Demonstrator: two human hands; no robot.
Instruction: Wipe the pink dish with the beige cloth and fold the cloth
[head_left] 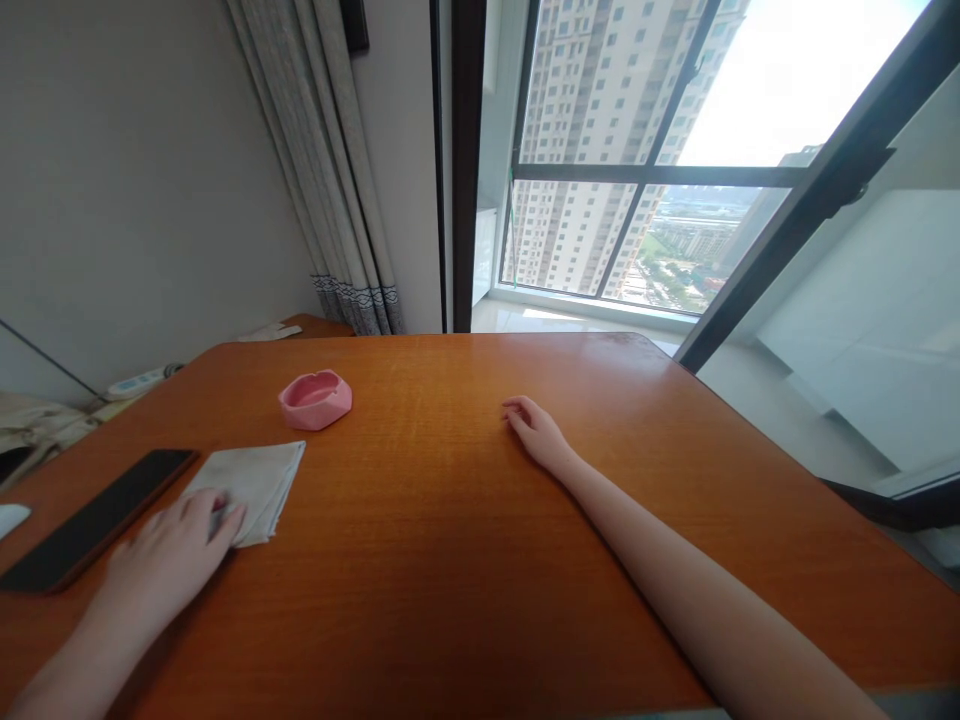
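A folded pale grey cloth (259, 482) lies on the left part of the wooden table. My left hand (176, 540) rests over its near left corner, fingers bent downward and the thumb held apart from them; the fingertips are partly hidden. Farther to the right, my right hand (534, 427) lies on its side on the tabletop, holding nothing, with loosely curved fingers spread slightly. Beyond the cloth sits a pink angular ashtray (315, 400), touched by neither hand.
A long dark flat tray (101, 520) lies left of the cloth, close to my left hand. The wooden table (450, 590) stretches under both arms. A white power strip (139, 382) is past its left edge. Behind are a curtain (322, 170) and a window (645, 175).
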